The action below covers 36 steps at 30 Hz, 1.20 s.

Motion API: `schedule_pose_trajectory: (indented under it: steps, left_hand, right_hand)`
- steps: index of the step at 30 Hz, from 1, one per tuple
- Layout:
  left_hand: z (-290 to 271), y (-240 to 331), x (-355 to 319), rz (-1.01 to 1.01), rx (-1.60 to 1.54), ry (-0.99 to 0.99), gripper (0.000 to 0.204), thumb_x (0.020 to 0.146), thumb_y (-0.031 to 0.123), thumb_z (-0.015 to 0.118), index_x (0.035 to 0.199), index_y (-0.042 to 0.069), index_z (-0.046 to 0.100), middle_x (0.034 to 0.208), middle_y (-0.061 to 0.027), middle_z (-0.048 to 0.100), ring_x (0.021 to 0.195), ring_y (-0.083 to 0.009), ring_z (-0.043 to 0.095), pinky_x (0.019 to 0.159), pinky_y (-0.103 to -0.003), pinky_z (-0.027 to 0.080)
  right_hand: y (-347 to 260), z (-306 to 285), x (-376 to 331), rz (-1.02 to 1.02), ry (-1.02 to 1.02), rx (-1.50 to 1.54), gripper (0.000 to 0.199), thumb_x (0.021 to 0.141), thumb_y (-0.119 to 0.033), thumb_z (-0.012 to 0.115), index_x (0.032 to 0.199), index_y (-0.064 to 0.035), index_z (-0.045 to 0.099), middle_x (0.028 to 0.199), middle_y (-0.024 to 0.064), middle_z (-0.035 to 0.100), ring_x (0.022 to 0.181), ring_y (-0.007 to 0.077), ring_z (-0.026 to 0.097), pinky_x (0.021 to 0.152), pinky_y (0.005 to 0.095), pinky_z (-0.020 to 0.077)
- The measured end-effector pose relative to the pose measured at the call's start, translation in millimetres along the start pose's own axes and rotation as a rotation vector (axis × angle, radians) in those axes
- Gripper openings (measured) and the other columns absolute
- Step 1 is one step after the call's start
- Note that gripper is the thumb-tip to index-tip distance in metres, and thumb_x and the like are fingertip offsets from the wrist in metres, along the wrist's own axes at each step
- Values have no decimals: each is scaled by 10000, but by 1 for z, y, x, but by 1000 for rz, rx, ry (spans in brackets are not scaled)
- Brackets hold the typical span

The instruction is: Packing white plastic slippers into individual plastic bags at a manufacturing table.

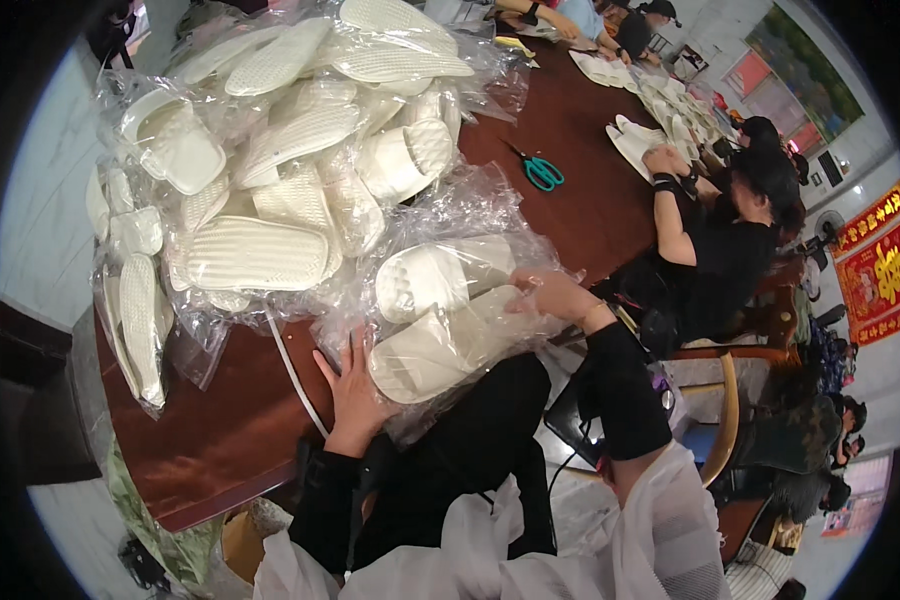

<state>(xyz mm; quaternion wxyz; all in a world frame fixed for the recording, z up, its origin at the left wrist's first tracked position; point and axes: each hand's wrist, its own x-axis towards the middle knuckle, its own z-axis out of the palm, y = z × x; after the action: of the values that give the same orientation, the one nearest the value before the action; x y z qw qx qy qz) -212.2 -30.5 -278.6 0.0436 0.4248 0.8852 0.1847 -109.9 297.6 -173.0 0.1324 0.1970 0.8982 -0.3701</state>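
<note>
A pair of cream slippers [425,345] lies side by side in a clear plastic bag [370,255] at the table's near edge, partly over my lap. My right hand [555,297] is closed on the far right end of the pair, its fingers curled over the heel ends and the film. At the other end, my left hand [358,397] has its fingers stretched and apart, resting against the bag beside the toe of the nearer slipper. Behind the pair rises a large heap of bagged cream slippers [260,250].
Teal-handled scissors [542,173] lie on the red-brown table [595,210], beyond the bagged pair. A white strap [295,375] hangs over the near edge. At right, a co-worker in black [730,250] handles slippers [635,145]; a wooden chair [725,420] stands close by.
</note>
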Motion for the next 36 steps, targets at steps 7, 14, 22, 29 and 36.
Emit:
schedule_pose_trajectory:
  steps: [7, 14, 22, 29, 36]
  left_hand:
    - [-5, 4, 1, -35, 43, -47, 1200, 657, 687, 691, 1535, 27, 208, 1588, -148, 220, 1455, -344, 230, 1106, -703, -38]
    - [-9, 9, 4, -55, 10, -51, 1209, 631, 615, 761, 1531, 29, 206, 1586, -136, 226, 1448, -335, 249, 1108, -706, -16]
    - [-7, 8, 3, -42, 63, -35, 1153, 644, 548, 789, 1512, 15, 250, 1577, -153, 237, 1446, -361, 243, 1093, -728, 18]
    - [-6, 7, 1, 11, 31, -9, 1173, 652, 510, 806, 1524, -2, 212, 1557, -194, 265, 1473, -394, 161, 1094, -717, -20]
    - [-5, 4, -1, 6, 22, -39, 1118, 661, 481, 808, 1506, -5, 260, 1541, -200, 285, 1470, -410, 161, 1083, -733, -18]
  right_hand:
    - [50, 2, 6, 90, 189, 752, 459, 820, -247, 763, 1190, -30, 600, 1016, 44, 627, 885, 149, 598, 664, 295, 501]
    - [44, 12, 25, 296, 143, 620, 691, 798, -240, 799, 1396, -129, 470, 1217, 58, 595, 1014, 167, 589, 688, 347, 507]
    - [39, 8, 44, 111, 99, 321, 699, 751, -236, 845, 1326, -45, 497, 1206, 108, 599, 1067, 226, 579, 867, 365, 500]
    - [58, 9, 69, 145, 45, 299, 668, 716, -187, 860, 1271, -16, 529, 1151, 112, 612, 1061, 224, 571, 890, 344, 480]
    - [55, 8, 72, 80, 50, 256, 593, 677, -249, 869, 1168, -29, 618, 1143, 107, 654, 1056, 215, 606, 920, 336, 482]
